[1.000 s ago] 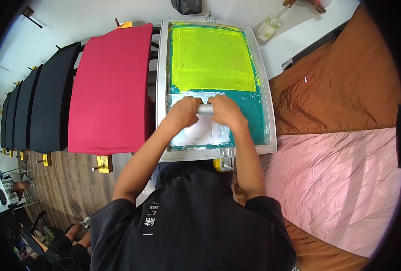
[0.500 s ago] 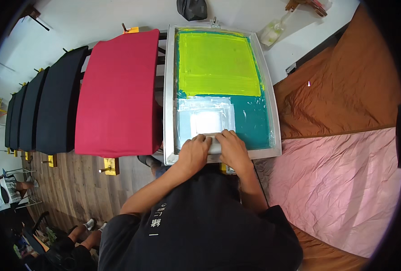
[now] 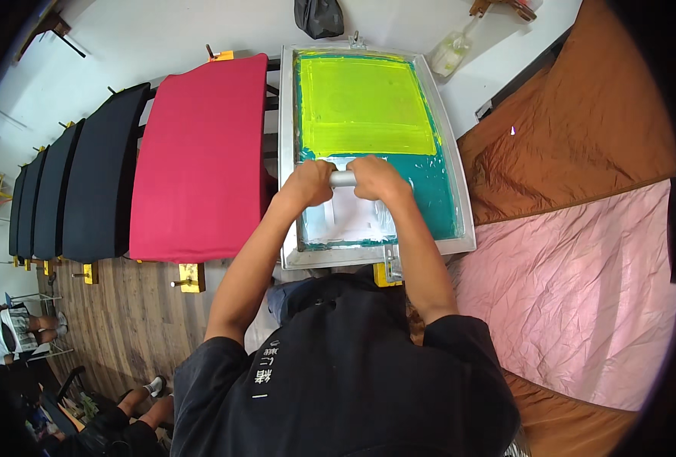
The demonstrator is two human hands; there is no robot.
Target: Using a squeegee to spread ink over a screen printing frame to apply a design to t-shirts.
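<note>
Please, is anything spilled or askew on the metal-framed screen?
No clear damage, only untidiness: ragged white smears run along the near edge of the teal screen inside the rectangular silver metal frame, and thin yellow-green streaks stray right of the yellow-green rectangle.

Smooth metal frame (image 3: pixel 288 137), matt cloth board cover (image 3: pixel 201 160)

Within the screen frame (image 3: pixel 338 257), squeegee handle (image 3: pixel 343 179) ends hidden by left hand (image 3: pixel 307 184) and right hand (image 3: pixel 380 179); beyond it, black bag (image 3: pixel 319 19) cut off by top edge.

wide fisheye view, from the head, facing down — left hand (image 3: pixel 307 183) and right hand (image 3: pixel 377 179) near
</note>
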